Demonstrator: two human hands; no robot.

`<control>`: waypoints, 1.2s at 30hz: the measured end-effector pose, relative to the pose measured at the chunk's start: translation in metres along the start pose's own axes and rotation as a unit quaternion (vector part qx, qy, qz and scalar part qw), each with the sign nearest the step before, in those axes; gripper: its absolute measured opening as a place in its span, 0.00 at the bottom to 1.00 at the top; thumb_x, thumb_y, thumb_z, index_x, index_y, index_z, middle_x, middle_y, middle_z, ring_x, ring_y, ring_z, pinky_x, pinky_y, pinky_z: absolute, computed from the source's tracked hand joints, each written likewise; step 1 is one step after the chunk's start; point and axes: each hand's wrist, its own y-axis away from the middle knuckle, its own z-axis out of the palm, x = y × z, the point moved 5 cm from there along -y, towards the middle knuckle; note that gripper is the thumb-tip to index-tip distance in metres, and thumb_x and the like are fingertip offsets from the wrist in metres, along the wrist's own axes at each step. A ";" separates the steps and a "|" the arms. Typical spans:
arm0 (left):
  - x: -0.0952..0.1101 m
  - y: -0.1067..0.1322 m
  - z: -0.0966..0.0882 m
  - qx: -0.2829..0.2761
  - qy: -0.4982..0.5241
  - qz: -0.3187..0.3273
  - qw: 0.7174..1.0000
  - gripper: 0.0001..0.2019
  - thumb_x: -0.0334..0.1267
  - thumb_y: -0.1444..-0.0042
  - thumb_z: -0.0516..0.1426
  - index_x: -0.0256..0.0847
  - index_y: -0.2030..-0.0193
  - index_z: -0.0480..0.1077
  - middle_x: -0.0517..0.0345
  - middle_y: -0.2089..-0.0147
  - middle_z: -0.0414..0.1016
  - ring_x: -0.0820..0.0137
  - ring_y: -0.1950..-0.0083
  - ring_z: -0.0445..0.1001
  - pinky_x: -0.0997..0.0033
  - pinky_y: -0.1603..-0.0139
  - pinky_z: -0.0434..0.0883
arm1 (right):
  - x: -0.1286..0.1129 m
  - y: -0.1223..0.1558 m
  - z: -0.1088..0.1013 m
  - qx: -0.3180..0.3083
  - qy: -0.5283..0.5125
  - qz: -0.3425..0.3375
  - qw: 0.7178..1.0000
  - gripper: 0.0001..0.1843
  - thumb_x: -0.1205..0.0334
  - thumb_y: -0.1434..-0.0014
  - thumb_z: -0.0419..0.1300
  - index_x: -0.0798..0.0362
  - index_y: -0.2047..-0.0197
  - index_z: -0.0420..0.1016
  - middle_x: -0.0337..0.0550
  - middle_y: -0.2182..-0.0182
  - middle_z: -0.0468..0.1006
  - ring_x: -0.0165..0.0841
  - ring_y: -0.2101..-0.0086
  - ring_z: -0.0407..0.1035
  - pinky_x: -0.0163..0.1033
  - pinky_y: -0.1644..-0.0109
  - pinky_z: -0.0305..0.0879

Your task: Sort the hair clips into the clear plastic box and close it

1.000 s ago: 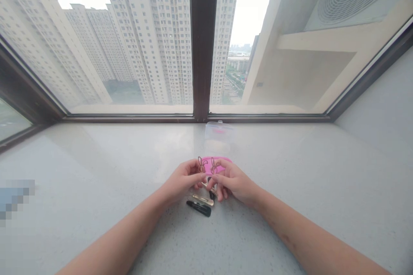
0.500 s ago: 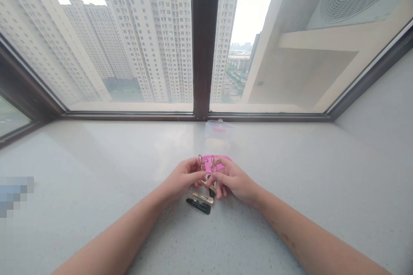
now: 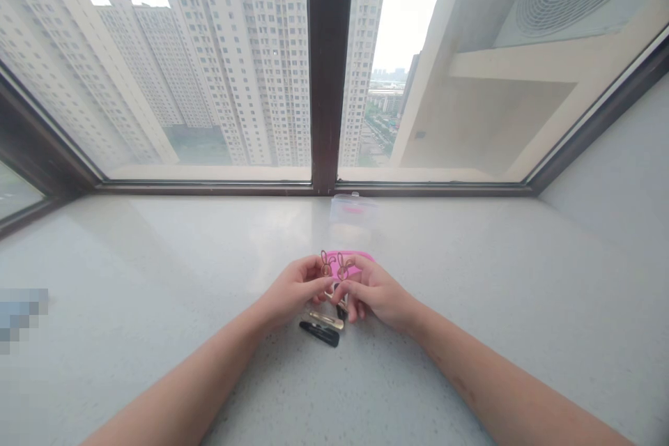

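Between thumb and fingers, my left hand (image 3: 297, 284) holds a brown rabbit-shaped wire clip (image 3: 325, 259) upright. Close beside it, my right hand (image 3: 379, 291) pinches a second rabbit-shaped wire clip (image 3: 342, 265). The two clips stand side by side, with only a small gap between them. Behind both hands lies a pink tray or lid (image 3: 360, 255), partly covered by the fingers. A gold hair clip (image 3: 327, 320) and a black snap hair clip (image 3: 320, 334) rest on the sill just below the hands. More black and gold clips are half hidden under my fingers.
A clear plastic box (image 3: 352, 209) stands by the window frame, with something pink visible in it. The pale speckled sill (image 3: 157, 258) stretches out to both sides. A blurred bluish patch (image 3: 21, 313) is at the far left.
The right rabbit-shaped clip has come slightly closer to the left one and turned a little. The whole view has shifted by a few pixels. Both hands keep their hold.
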 end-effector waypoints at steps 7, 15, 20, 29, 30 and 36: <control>0.000 0.000 0.000 0.002 -0.004 -0.001 1.000 0.10 0.40 0.46 0.60 0.36 0.65 0.65 0.60 0.71 0.70 0.75 0.71 0.69 0.74 0.71 0.63 | -0.001 0.001 0.000 -0.004 -0.002 -0.002 1.000 0.17 0.56 0.41 0.59 0.54 0.52 0.63 0.44 0.68 0.80 0.26 0.81 0.71 0.27 0.81 0.56; -0.003 0.000 -0.002 0.003 -0.012 -0.002 1.000 0.11 0.41 0.46 0.60 0.36 0.65 0.66 0.58 0.70 0.71 0.75 0.71 0.69 0.73 0.69 0.64 | 0.000 0.001 0.000 -0.001 -0.005 0.000 1.000 0.19 0.56 0.41 0.59 0.54 0.50 0.62 0.45 0.68 0.80 0.26 0.81 0.71 0.27 0.82 0.56; -0.004 -0.001 -0.002 -0.001 -0.009 0.004 1.000 0.10 0.41 0.46 0.60 0.35 0.63 0.67 0.58 0.69 0.72 0.74 0.70 0.70 0.73 0.69 0.65 | 0.000 0.001 0.000 -0.005 -0.007 -0.002 1.000 0.18 0.57 0.40 0.59 0.54 0.50 0.62 0.44 0.68 0.80 0.26 0.81 0.71 0.26 0.82 0.56; -0.014 0.000 0.000 0.020 -0.098 0.023 0.995 0.09 0.40 0.47 0.59 0.36 0.67 0.69 0.57 0.73 0.73 0.71 0.71 0.71 0.74 0.72 0.64 | 0.001 0.001 0.000 0.014 -0.007 0.019 1.000 0.14 0.55 0.44 0.63 0.54 0.65 0.63 0.43 0.72 0.79 0.28 0.81 0.72 0.28 0.82 0.56; -0.014 0.001 0.000 0.026 -0.107 0.028 0.994 0.08 0.40 0.47 0.59 0.36 0.67 0.70 0.57 0.73 0.73 0.72 0.72 0.70 0.74 0.72 0.64 | 0.001 0.000 0.000 0.018 -0.006 0.021 1.000 0.14 0.54 0.44 0.63 0.54 0.66 0.63 0.43 0.73 0.79 0.28 0.81 0.72 0.28 0.82 0.56; -0.009 0.002 0.001 0.030 -0.104 0.037 0.993 0.08 0.40 0.46 0.59 0.37 0.66 0.71 0.57 0.72 0.73 0.72 0.71 0.70 0.76 0.73 0.64 | 0.003 -0.001 0.001 0.030 0.008 0.020 0.999 0.16 0.52 0.44 0.63 0.56 0.68 0.66 0.44 0.74 0.78 0.29 0.81 0.73 0.28 0.83 0.56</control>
